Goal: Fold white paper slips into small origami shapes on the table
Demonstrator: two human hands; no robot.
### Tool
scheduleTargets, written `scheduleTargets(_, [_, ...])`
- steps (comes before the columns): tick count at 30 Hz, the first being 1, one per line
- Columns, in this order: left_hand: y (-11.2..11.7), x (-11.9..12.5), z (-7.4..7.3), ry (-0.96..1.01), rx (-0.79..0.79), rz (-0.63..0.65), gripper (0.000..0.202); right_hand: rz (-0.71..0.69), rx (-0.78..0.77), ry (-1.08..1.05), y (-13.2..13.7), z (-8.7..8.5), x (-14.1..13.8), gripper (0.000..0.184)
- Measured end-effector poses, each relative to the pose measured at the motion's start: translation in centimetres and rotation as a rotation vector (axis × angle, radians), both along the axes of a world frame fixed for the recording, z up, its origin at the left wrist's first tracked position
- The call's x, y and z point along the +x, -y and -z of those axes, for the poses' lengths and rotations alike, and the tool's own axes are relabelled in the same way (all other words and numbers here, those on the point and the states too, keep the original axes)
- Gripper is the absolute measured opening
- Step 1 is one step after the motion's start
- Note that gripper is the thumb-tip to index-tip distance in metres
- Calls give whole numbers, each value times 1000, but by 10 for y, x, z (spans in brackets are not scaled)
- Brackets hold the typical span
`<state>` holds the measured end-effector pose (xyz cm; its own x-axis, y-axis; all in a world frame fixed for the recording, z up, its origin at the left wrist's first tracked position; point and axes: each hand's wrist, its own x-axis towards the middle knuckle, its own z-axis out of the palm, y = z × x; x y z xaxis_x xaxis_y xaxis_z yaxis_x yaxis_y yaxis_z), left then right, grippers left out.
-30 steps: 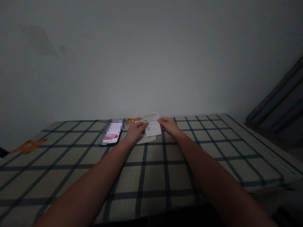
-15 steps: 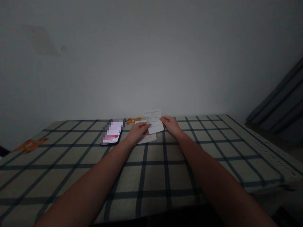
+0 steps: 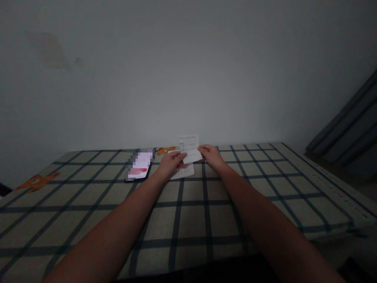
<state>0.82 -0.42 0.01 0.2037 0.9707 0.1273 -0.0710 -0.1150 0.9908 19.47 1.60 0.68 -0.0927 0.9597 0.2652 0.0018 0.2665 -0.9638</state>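
Note:
A small sheet of printed paper [image 3: 190, 148] is held up between my two hands, its face tilted toward me. My left hand [image 3: 170, 164] pinches its lower left edge between thumb and fingers. On the opposite side, my right hand [image 3: 211, 155] grips the right edge the same way. Beneath the left hand, a second printed paper [image 3: 187, 171] lies flat on the checked cloth, partly covered by that hand and the raised sheet. The print is too small to read.
A phone [image 3: 140, 165] with a lit, partly blurred screen lies left of my hands on the checked cloth [image 3: 165, 224]. Orange bear patterns decorate the cloth. Behind stands a grey wall [image 3: 188, 78]; a dark curtain [image 3: 347, 114] hangs at the right.
The held sheet has shifted slightly up and to the left, uncovering a little more of the paper below. Both hands keep their grip; the phone stays put.

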Motion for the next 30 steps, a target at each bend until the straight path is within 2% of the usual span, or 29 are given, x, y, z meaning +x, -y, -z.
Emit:
scheduleTargets(3, [2,2,-1,11,-53,72,31,11,-9,-20,-2,2,1,26])
scheduleTargets(7, [2,0,-1,-29,-55,41,28,14,17,-6,-3,3,1,27])
scheduleTargets(12, [4,0,-4,-54,-20,70,36,3,18,-10,-1,1,2,27])
scheduleTargets(19, [0,-2,-1,-67,73,-66,40,-133,0,12,0,3,3,27])
scheduleTargets(26, [0,0,2,-96,73,7,37,-131,-30,48,1,2,2,23])
scheduleTargets(30, [-2,-3,2,-124,67,-19,34,-170,-70,0,2,2,2,26])
